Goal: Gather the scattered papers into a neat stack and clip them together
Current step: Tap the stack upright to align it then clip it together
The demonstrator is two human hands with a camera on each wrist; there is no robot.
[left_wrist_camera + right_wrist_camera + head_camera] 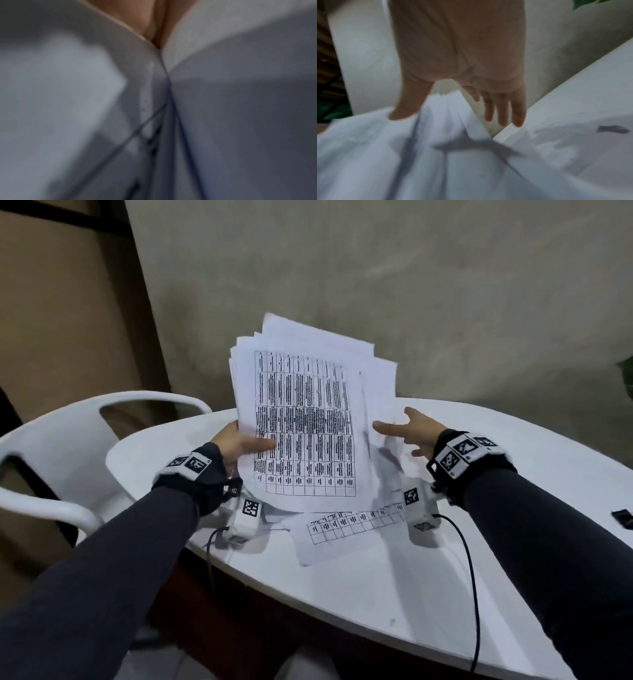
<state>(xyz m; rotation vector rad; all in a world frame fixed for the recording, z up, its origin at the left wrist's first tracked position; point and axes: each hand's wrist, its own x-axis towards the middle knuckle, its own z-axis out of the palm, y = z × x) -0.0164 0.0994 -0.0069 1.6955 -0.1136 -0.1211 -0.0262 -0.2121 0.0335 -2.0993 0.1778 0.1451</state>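
An uneven sheaf of printed papers (305,419) with a dense table on the front sheet stands tilted above the white table (342,587). My left hand (239,443) grips its left edge, thumb on the front. My right hand (407,429) hovers at the sheaf's right edge with fingers spread and straight; in the right wrist view the thumb (406,108) touches the papers (419,155) while the fingers (503,112) are off them. One more printed sheet (342,529) lies flat on the table below. The left wrist view is blurred paper (240,121) up close.
A white plastic chair (68,446) stands left of the table. A small black object (622,518) lies near the table's right edge. A grey wall rises right behind the table. Cables hang from both wrist cameras over the table's front edge.
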